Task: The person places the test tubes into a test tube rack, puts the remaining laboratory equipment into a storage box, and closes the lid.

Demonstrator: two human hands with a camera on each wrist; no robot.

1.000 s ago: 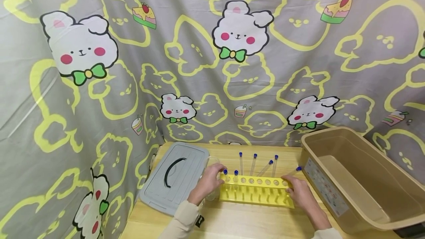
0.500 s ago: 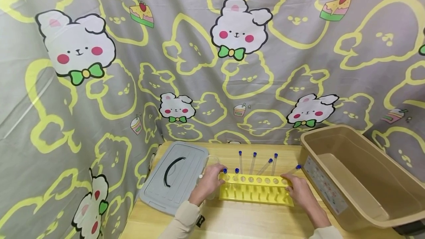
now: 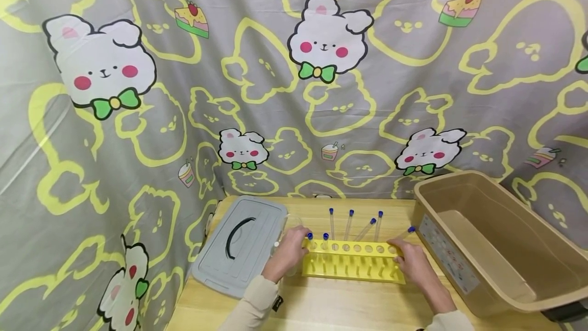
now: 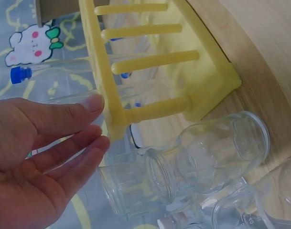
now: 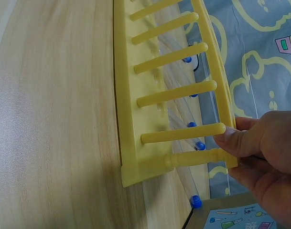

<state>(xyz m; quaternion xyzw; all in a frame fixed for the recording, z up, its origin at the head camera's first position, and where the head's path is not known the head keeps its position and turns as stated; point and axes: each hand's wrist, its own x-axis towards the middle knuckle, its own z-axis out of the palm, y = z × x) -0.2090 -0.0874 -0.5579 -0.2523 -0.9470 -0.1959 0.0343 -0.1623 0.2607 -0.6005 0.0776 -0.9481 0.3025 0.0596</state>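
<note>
A yellow rack (image 3: 353,262) stands on a wooden tabletop (image 3: 340,305); the left hand (image 3: 290,249) holds its left end, the right hand (image 3: 412,260) its right. Two blue-capped tubes (image 3: 325,237) stand near its left end; five further tubes (image 3: 333,225) lie behind it. A grey lid (image 3: 248,244) lies left of the rack, a brown bin (image 3: 528,239) right.

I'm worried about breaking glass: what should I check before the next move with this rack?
1. Right grip on rack: ok, pinches one end.
2. Left grip secure: cannot tell, fingertips at the opposite end.
3. Rack upright: ok.
4. Caps on: ok, two capped tubes stand in it.
5. Space behind free: not ok, five loose tubes lie there.
6. Left side free: not ok, a jar stands close by.
</note>
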